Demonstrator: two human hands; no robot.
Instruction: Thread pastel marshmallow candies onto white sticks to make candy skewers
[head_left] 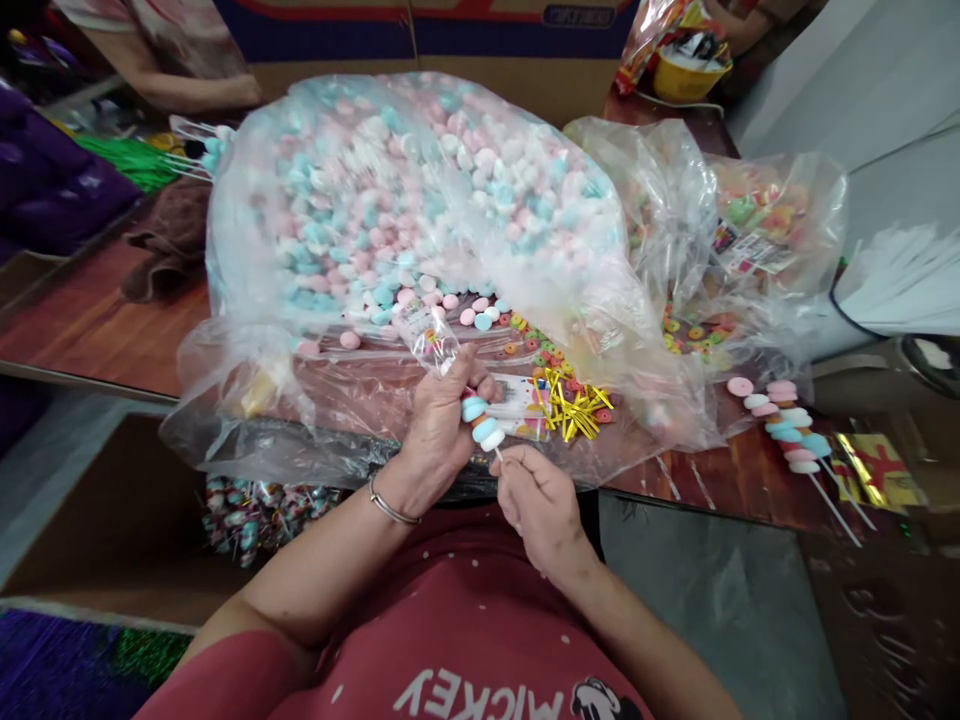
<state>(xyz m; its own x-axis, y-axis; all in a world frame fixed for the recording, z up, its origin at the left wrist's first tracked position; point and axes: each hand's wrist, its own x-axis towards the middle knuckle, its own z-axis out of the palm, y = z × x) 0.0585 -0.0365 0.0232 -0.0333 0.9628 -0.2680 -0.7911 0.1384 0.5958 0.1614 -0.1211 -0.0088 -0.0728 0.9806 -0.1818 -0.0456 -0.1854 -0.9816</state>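
In front of my chest, my left hand [442, 415] is closed around a candy skewer [481, 424] of blue, white and orange sweets. A clear printed plastic wrapper [429, 336] sticks out beyond its thumb and fingers; how far it covers the skewer I cannot tell. My right hand [541, 500] pinches the white stick just below the lowest white sweet. Right beyond the hands lie gold twist ties [576, 405] and a stack of printed wrappers [517, 400]. Loose pink, white and blue marshmallows [482, 320] are scattered past them.
A big clear bag of marshmallows [390, 200] fills the table's middle. Gummy ring bags [772, 215] stand at right, near finished-looking skewers [795, 430] and white sticks [907, 270]. A cardboard box [90, 520] with wrapped sweets sits below left. Other people's arms [187, 92] show behind.
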